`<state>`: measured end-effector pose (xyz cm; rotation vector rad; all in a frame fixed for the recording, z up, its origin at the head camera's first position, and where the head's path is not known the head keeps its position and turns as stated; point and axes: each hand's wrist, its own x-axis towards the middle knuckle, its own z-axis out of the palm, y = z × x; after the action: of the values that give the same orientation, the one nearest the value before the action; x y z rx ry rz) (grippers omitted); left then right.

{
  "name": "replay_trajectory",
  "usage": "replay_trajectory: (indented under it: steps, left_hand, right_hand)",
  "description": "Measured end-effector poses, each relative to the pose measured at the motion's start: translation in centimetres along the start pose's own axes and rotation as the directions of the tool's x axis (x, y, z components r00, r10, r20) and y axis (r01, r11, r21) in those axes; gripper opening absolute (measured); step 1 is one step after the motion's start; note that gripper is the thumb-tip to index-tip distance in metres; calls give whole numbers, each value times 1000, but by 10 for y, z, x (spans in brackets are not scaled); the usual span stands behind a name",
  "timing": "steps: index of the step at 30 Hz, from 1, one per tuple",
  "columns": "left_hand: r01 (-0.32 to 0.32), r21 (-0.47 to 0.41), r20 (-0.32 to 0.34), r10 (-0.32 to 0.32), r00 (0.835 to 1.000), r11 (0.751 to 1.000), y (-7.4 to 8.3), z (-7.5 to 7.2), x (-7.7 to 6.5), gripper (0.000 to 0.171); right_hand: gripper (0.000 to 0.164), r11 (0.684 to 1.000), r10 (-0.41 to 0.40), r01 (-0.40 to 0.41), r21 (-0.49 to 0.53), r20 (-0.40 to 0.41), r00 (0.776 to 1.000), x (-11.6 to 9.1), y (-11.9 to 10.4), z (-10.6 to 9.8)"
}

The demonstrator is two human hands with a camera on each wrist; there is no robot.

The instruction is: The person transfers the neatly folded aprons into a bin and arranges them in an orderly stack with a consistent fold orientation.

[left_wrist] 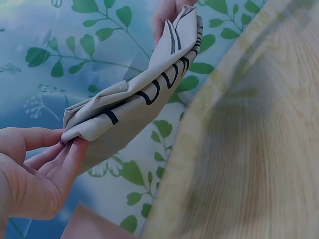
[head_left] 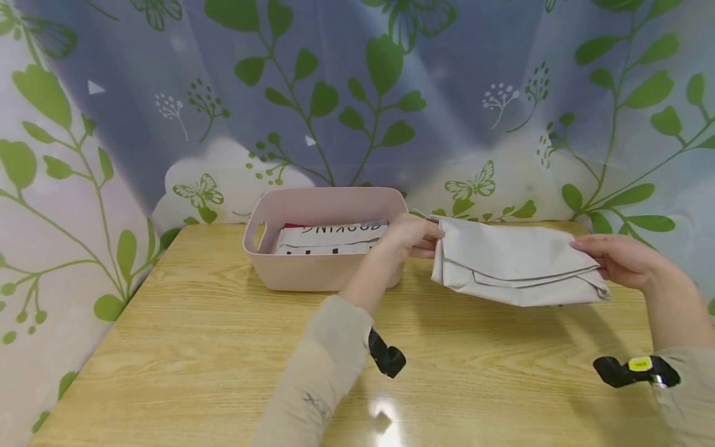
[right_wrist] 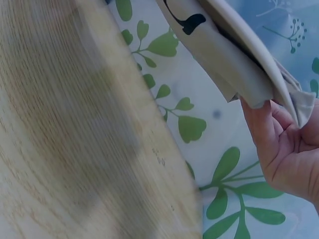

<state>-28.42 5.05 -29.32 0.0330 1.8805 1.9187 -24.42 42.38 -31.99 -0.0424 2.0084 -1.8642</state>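
A folded off-white cloth (head_left: 519, 254) is held up over the right part of the table, stretched between both hands. My left hand (head_left: 416, 234) pinches its left end between thumb and fingers. At the other end, my right hand (head_left: 622, 257) grips the edge. Black lettering shows on the underside of the cloth (left_wrist: 144, 89) in the left wrist view. In the right wrist view the thumb and fingers of the right hand (right_wrist: 289, 144) close on a folded corner. My left forearm passes in front of the right end of a pink bin (head_left: 313, 270).
Inside the bin lies a folded white cloth (head_left: 329, 239) with black lettering, and a bit of red shows behind it. The wooden table (head_left: 223, 347) ends at a curtain (head_left: 346, 124) printed with leaves and butterflies.
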Motion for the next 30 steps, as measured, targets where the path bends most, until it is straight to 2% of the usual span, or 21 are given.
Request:
replay_trajectory:
  steps: [10,16,23,30]
  left_hand:
    - [-5,51,7,5,1000,999,4,-16,-3,18]
    - [-7,38,-7,7,1000,999,5,-25,-4,17]
    - [1,67,-21,0,1000,998,8,-40,-7,21]
    - [0,112,-30,3,1000,994,14,-57,-14,24]
  right_hand:
    - [27,998,6,-10,-54,-57,998,9,-8,18]
    - [26,999,-16,15,-41,-32,999,13,-12,27]
    - [26,999,-35,35,4,4,999,21,-19,40]
    - [24,999,-36,36,29,4,999,29,-28,53]
